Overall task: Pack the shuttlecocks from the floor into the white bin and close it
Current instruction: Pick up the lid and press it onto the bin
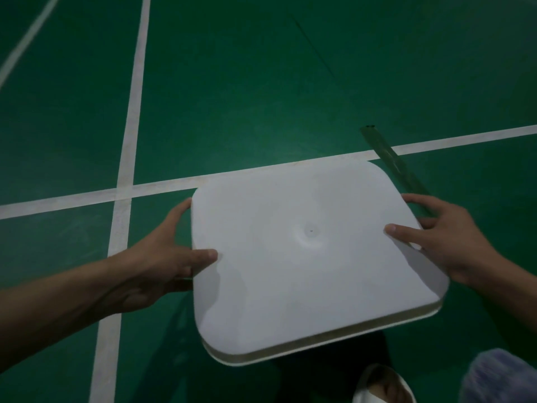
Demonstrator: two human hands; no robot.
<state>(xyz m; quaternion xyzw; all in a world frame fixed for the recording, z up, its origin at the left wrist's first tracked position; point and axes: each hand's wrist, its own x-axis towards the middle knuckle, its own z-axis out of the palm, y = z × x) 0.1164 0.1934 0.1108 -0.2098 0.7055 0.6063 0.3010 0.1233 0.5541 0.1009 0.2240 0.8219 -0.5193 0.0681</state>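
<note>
Green sports-court floor (pixel 261 97) fills the view from the head camera, crossed by white painted lines (pixel 128 158) that meet at the left. A strip of pale green tape (pixel 392 161) lies slantwise on the floor at the upper right, and its lower end passes behind the right hand.

In the lower middle sits a square white lid (pixel 305 271) with rounded corners and a small round dimple at its centre. It covers the white bin (pixel 319 349), of which only a narrow band of rim shows under the lid's near edge. The bin's body is hidden, so whether it stands on the floor cannot be told.

The left hand (pixel 162 257) takes the lid's left edge in its grip: the thumb lies flat on top and the fingers wrap down the side. The right hand (pixel 447 242) has the same grip on the right edge, thumb on top and fingers curled over the far corner.

At the bottom edge a foot in a white slipper (pixel 377 385) shows just below the bin. Beside it, in the bottom right corner, is a blurred bluish-purple shape (pixel 499 376) that cannot be made out.
</note>
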